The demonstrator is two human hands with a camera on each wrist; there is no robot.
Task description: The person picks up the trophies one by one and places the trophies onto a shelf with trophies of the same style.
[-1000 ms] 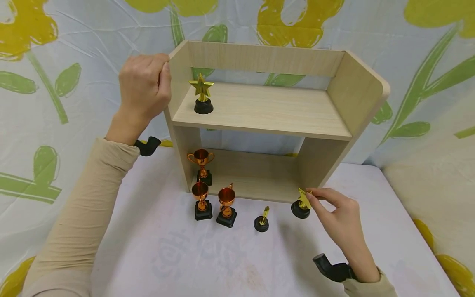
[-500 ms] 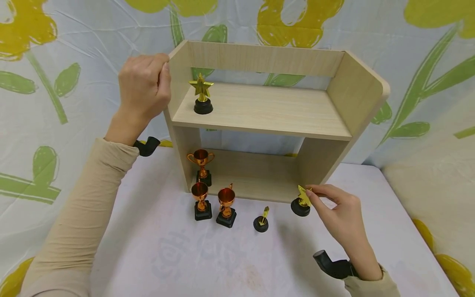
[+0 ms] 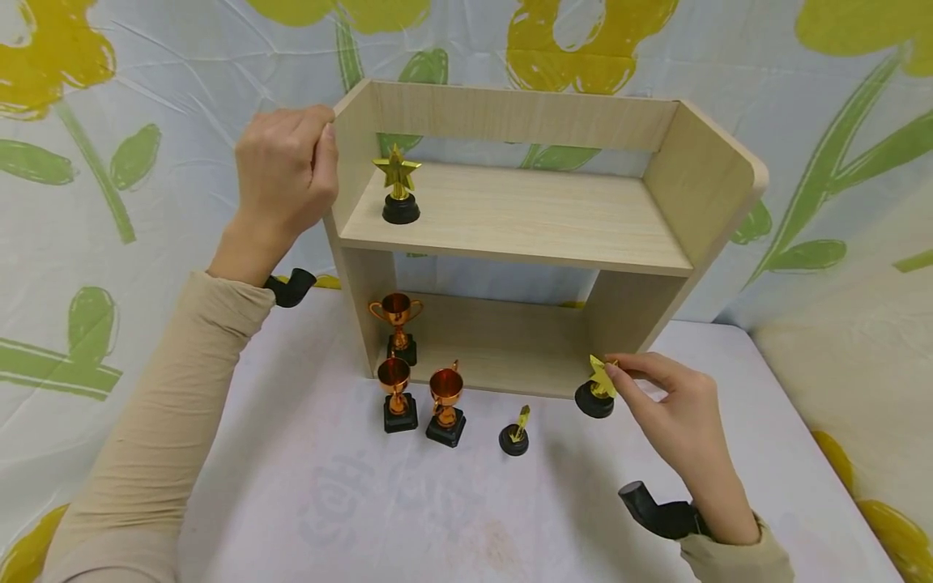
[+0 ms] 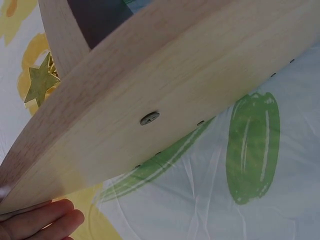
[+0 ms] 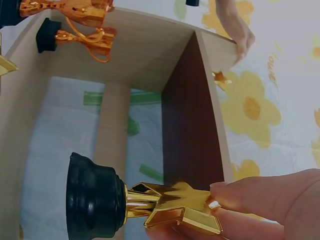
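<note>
My right hand pinches a gold star trophy by its star, between thumb and fingers. The trophy's round black base tilts, close in front of the shelf's lower right corner. In the right wrist view the star trophy appears large, its star at my fingertips. My left hand grips the upper left side panel of a light wooden two-tier shelf. Its fingers show at the panel's edge in the left wrist view. Another star trophy stands on the table, left of my right hand.
A gold star trophy stands at the left of the upper shelf. A copper cup trophy occupies the lower tier's left corner. Two more copper cups, one left and one right, stand on the white-covered table. Flowered cloth hangs behind.
My right hand has risen slightly and shifted a little right, lifting the star trophy with it. My left hand stays on the shelf panel, and the other trophies have not moved.
</note>
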